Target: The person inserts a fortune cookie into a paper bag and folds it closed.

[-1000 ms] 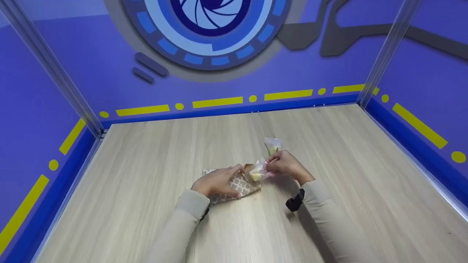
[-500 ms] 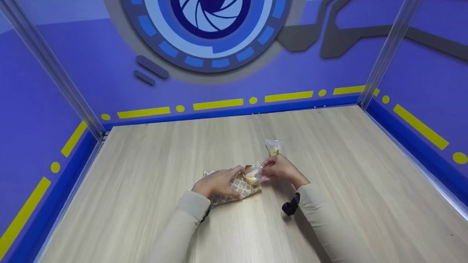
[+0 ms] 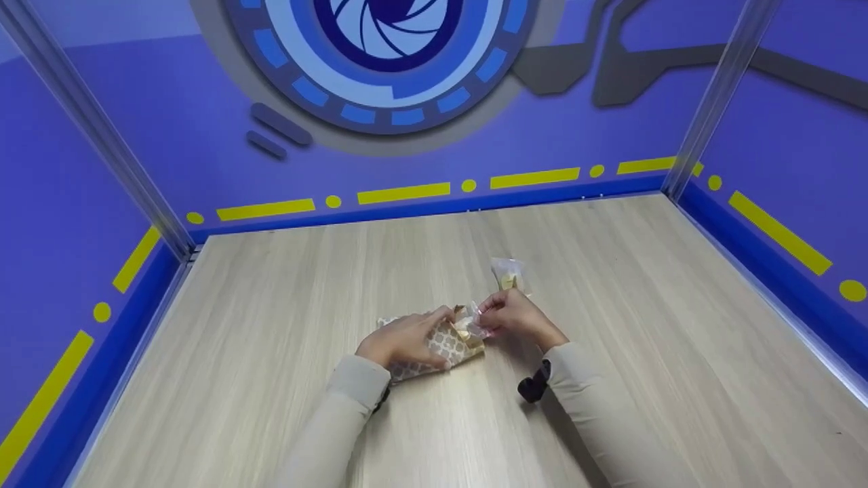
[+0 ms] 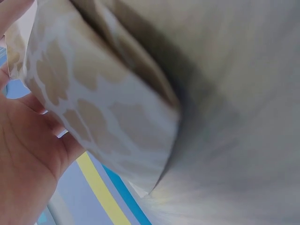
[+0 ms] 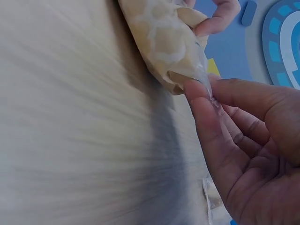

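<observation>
A tan paper bag [image 3: 446, 346] with a white lattice pattern lies on its side on the table, mouth facing right. My left hand [image 3: 403, 339] grips it from above, thumb on the near side and fingers on the far side. At the bag's mouth, my right hand [image 3: 517, 317] pinches the end of a small clear plastic packet [image 3: 468, 325] with something pale yellow inside. The packet sits partly within the opening; its inner end is hidden. In the right wrist view, thumb and fingertips [image 5: 199, 89] meet on the crinkled plastic beside the bag's edge.
A second clear packet [image 3: 507, 270] with yellowish contents lies on the wooden table [image 3: 271, 305], just beyond my right hand. Blue printed wall panels [image 3: 407, 163] bound the table at the back and both sides.
My right hand has moved left, carrying the clear packet from just outside the bag's mouth to partly inside it. My left hand keeps its grip on the bag in the same place.
</observation>
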Motion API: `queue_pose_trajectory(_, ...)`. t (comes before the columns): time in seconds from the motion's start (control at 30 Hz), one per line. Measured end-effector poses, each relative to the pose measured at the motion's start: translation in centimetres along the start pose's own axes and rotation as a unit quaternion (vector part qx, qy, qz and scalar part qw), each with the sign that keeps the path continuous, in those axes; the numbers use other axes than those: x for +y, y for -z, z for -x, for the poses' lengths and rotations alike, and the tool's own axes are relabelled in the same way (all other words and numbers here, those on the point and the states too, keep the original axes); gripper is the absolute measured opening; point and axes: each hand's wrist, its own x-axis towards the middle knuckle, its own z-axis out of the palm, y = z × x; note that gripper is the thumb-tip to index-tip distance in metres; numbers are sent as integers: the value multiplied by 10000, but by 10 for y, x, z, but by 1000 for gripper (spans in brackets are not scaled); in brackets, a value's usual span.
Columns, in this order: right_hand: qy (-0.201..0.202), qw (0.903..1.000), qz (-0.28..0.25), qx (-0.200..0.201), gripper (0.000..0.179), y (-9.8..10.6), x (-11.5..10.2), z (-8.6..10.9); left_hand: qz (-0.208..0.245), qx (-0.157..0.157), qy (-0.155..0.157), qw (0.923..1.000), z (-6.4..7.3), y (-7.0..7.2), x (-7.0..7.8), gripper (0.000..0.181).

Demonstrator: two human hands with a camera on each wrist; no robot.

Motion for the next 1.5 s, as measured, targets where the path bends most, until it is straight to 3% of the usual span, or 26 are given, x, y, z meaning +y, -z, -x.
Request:
queue_pose_trajectory(0.47,-167,9977,-541,-362,19,-9,-3,0,-131,1,227,9997,-2,2,2,77)
queue_pose_trajectory(1.07,-23,9984,-326,-466,13,-29,-7,0,103,115,117,9998,0,3,1,71)
queue_pose_trajectory(1.23,43,9970,-452,-633,19,-24,-6,2,110,83,159,9998,1,2,2,70)
queue_pose_trajectory(1.5,-261,9940,-917,-531,30,-9,-8,3,148,127,152,9997,-2,2,2,73)
